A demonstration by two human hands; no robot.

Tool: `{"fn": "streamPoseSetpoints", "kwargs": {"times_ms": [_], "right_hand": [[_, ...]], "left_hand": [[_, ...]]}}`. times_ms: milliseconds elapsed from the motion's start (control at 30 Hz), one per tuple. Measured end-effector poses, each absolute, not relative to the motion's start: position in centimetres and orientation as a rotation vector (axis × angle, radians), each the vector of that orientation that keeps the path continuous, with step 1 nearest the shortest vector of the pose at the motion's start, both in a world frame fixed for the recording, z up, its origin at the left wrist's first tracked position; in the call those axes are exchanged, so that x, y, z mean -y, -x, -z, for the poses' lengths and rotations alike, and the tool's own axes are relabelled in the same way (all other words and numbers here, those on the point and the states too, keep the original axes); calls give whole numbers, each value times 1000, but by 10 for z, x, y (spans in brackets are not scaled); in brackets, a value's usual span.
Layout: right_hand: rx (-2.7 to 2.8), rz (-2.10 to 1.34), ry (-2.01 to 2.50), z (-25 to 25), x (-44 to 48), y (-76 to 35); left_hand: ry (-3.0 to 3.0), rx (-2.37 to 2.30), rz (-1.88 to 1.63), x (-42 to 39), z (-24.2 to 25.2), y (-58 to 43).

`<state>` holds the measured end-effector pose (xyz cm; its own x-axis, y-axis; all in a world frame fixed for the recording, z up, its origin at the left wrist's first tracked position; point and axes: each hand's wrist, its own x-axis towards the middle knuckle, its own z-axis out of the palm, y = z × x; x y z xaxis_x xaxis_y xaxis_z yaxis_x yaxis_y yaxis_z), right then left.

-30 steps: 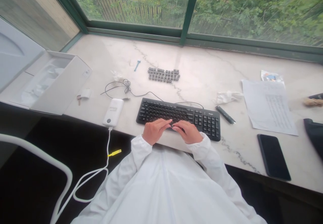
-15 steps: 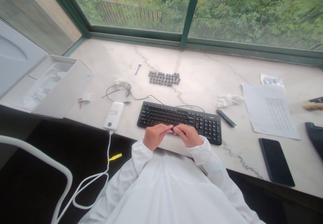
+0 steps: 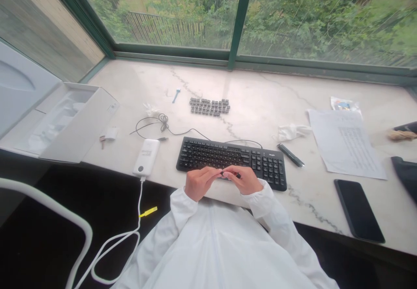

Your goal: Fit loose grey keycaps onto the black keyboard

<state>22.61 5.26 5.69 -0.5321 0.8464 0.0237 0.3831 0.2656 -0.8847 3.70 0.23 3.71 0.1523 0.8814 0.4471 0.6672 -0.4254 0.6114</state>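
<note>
A black keyboard (image 3: 211, 152) with a separate number pad lies near the front of the marble desk. Over its front edge, my left hand (image 3: 201, 182) and my right hand (image 3: 243, 179) meet with fingers pinched together. Between their fingertips is a small black piece (image 3: 222, 174), too small to identify surely. Fingers partly hide it and the lower key rows. Behind the keyboard, several small dark keycaps (image 3: 210, 107) stand in rows. A small blue tool (image 3: 176, 96) lies to their left.
At left are an open white box (image 3: 76, 128), a white power bank (image 3: 146, 157) with a cable, and a coiled black cord (image 3: 163, 121). To the right lie a black pen (image 3: 291, 155), crumpled white wrapping (image 3: 293, 131), a printed sheet (image 3: 345, 143) and a phone (image 3: 359, 210).
The view has tilted slightly upward. Both hands stay together at the keyboard's front edge; the right fingers have shifted a little, and the small black piece shows more clearly between the fingertips.
</note>
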Motion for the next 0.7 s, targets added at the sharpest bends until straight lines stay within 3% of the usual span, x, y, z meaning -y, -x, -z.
{"fn": "streamPoseSetpoints", "kwargs": {"times_ms": [700], "right_hand": [[2078,-883,1134,-55,-49,-230]], "left_hand": [[-2287,-1480,-1099,2,-35,-36]]}}
